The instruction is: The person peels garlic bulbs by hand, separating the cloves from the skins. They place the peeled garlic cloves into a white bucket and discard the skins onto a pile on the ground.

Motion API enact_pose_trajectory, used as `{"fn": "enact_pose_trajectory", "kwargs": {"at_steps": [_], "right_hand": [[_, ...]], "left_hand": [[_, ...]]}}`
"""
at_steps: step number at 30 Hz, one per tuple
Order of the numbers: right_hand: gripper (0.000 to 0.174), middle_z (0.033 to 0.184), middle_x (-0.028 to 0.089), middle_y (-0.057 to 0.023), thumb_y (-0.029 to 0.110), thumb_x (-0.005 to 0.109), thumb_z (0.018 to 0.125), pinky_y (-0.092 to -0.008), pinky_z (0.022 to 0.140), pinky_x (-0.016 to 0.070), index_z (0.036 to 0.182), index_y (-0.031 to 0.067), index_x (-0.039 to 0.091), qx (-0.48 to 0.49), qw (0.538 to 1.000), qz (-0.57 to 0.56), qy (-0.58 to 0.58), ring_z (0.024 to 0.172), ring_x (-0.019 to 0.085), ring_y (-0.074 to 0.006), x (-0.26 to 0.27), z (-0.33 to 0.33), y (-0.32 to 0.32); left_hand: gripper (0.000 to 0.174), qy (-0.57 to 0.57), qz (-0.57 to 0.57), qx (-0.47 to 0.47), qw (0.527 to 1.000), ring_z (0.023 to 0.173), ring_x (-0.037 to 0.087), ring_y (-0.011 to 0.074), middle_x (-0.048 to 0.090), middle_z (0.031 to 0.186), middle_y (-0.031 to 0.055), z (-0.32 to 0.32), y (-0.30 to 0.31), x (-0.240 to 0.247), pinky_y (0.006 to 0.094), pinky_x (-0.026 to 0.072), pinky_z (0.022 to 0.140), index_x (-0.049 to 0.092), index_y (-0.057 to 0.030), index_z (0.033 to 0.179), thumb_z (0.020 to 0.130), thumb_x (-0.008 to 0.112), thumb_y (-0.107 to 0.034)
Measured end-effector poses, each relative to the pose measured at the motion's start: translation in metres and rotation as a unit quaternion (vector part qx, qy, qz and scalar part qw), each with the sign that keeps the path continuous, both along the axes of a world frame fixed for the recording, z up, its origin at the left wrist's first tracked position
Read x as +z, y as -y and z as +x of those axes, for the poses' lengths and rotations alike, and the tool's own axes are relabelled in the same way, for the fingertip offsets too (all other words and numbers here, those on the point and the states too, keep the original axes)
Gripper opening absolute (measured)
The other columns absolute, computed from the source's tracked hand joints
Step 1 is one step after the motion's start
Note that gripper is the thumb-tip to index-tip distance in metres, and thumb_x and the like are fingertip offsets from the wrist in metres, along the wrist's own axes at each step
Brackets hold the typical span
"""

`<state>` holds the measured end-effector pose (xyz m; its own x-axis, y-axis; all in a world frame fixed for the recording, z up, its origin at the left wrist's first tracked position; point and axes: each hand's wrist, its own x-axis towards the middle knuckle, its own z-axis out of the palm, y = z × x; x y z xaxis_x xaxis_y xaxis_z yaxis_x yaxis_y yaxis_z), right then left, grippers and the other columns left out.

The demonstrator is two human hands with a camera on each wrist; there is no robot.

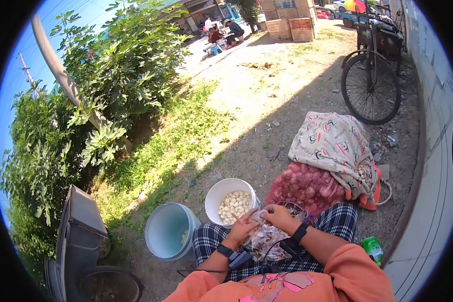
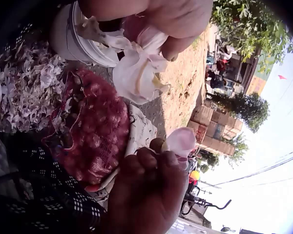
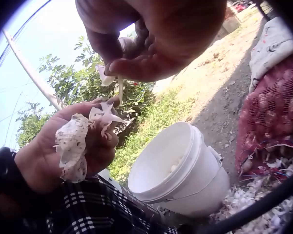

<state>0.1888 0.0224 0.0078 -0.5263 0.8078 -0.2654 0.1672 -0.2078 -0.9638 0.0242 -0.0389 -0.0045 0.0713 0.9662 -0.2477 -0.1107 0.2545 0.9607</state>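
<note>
My left hand (image 1: pixel 240 230) holds a partly stripped garlic bulb (image 2: pixel 139 78), its white papery skin flaring outward in the left wrist view. Close beside it, my right hand (image 1: pixel 282 218) pinches a pinkish piece of garlic (image 2: pixel 181 141) between thumb and fingers. Both hands are raised above the lap, over a heap of garlic skins (image 1: pixel 269 237). Just ahead of the left hand stands a white bucket (image 3: pixel 200 180) with peeled cloves (image 1: pixel 235 204) inside. A red mesh bag (image 1: pixel 307 189) full of garlic bulbs lies ahead of the right hand.
A pale blue bucket (image 1: pixel 158 224) with a few cloves stands left of the white one. Patterned cloth (image 1: pixel 327 138) covers the mesh bag's far end. A metal cart (image 1: pixel 80 226) is at left, a green packet (image 1: pixel 372 249) at right, and a parked tricycle (image 1: pixel 371 88) farther ahead by the wall.
</note>
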Motion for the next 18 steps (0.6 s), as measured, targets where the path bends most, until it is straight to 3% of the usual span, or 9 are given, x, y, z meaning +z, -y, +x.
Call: {"fn": "enact_pose_trajectory", "kwargs": {"at_steps": [4, 6, 9, 10, 11, 13, 15, 17, 18], "right_hand": [[0.023, 0.066, 0.055, -0.0023, 0.018, 0.054, 0.08, -0.0209, 0.05, 0.0392, 0.094, -0.0008, 0.056, 0.038, 0.997, -0.039, -0.054, 0.055, 0.048, -0.0079, -0.012, 0.003, -0.003], [0.025, 0.074, 0.056, -0.002, 0.02, 0.052, 0.081, -0.0212, 0.054, 0.0389, 0.096, 0.0003, 0.057, 0.012, 0.987, -0.125, -0.103, 0.063, 0.048, -0.0082, -0.011, 0.002, -0.002], [0.026, 0.083, 0.056, -0.0022, 0.02, 0.052, 0.081, -0.0228, 0.06, 0.0397, 0.099, 0.0017, 0.057, 0.047, 0.968, -0.184, -0.163, 0.072, 0.048, -0.0091, -0.017, 0.0, -0.002], [0.026, 0.083, 0.056, -0.0022, 0.02, 0.052, 0.081, -0.0228, 0.06, 0.0397, 0.099, 0.0017, 0.057, 0.047, 0.968, -0.185, -0.163, 0.072, 0.048, -0.0091, -0.017, -0.001, -0.001], [0.027, 0.084, 0.056, -0.0021, 0.019, 0.051, 0.082, -0.0236, 0.063, 0.0401, 0.101, 0.0018, 0.056, 0.066, 0.973, -0.157, -0.154, 0.073, 0.048, -0.01, -0.017, -0.002, 0.0], [0.027, 0.086, 0.056, -0.0021, 0.019, 0.051, 0.082, -0.0243, 0.066, 0.0406, 0.102, 0.0019, 0.056, 0.085, 0.977, -0.129, -0.144, 0.074, 0.049, -0.0109, -0.013, -0.004, 0.003], [0.029, 0.089, 0.056, -0.0033, 0.019, 0.05, 0.082, -0.0254, 0.072, 0.0406, 0.105, 0.0023, 0.055, 0.116, 0.987, -0.012, -0.111, 0.078, 0.05, -0.013, -0.004, -0.003, 0.006], [0.029, 0.091, 0.055, -0.0048, 0.019, 0.05, 0.082, -0.0256, 0.075, 0.0397, 0.105, 0.0026, 0.055, 0.109, 0.988, 0.013, -0.106, 0.082, 0.05, -0.0146, -0.01, -0.005, 0.007], [0.029, 0.093, 0.055, -0.0062, 0.018, 0.05, 0.081, -0.0258, 0.079, 0.0387, 0.106, 0.0028, 0.054, 0.104, 0.989, 0.04, -0.099, 0.086, 0.05, -0.0162, -0.013, -0.006, 0.006]], "left_hand": [[0.047, 0.032, -0.028, -0.03, 0.999, 0.065, 0.049, 0.0068, 0.054, 0.076, 0.001, 0.008, 0.002, 0.007, 0.0191, 0.0404, 0.059, 0.036, -0.0075, 0.125, 0.08, 0.048, -0.006], [0.045, 0.036, -0.034, -0.025, 0.998, 0.069, 0.05, 0.0077, 0.054, 0.08, 0.0023, 0.01, 0.003, 0.008, 0.0198, 0.0417, 0.062, 0.037, -0.0073, 0.125, 0.081, 0.047, -0.006], [0.041, 0.028, -0.041, 0.062, 0.997, 0.077, 0.053, 0.011, 0.055, 0.091, 0.0051, 0.014, 0.007, 0.009, 0.0218, 0.0437, 0.069, 0.037, -0.0058, 0.124, 0.083, 0.044, -0.008], [0.039, 0.105, -0.056, 0.084, 0.989, 0.079, 0.054, 0.0125, 0.055, 0.094, 0.0058, 0.013, 0.008, 0.008, 0.0229, 0.0442, 0.071, 0.038, -0.0049, 0.123, 0.084, 0.043, -0.01], [0.037, 0.181, -0.07, 0.106, 0.975, 0.082, 0.055, 0.014, 0.055, 0.096, 0.0065, 0.012, 0.01, 0.007, 0.0241, 0.0446, 0.073, 0.039, -0.004, 0.121, 0.085, 0.042, -0.011], [0.031, 0.207, -0.098, 0.127, 0.965, 0.082, 0.055, 0.0154, 0.056, 0.097, 0.007, 0.009, 0.017, 0.003, 0.0273, 0.0459, 0.073, 0.044, -0.003, 0.116, 0.088, 0.039, -0.015], [0.027, 0.247, -0.131, 0.105, 0.954, 0.081, 0.056, 0.0163, 0.055, 0.096, 0.008, 0.007, 0.021, -0.005, 0.0304, 0.0476, 0.07, 0.046, -0.0042, 0.109, 0.09, 0.035, -0.021], [0.029, 0.247, -0.138, 0.117, 0.952, 0.076, 0.057, 0.0169, 0.056, 0.093, 0.0073, 0.006, 0.02, -0.005, 0.0309, 0.0482, 0.066, 0.048, -0.0058, 0.105, 0.09, 0.034, -0.026], [0.03, 0.315, -0.16, 0.072, 0.933, 0.075, 0.057, 0.0177, 0.057, 0.09, 0.0075, 0.004, 0.018, 0.002, 0.0305, 0.0487, 0.065, 0.05, -0.0062, 0.102, 0.089, 0.035, -0.029]]}}
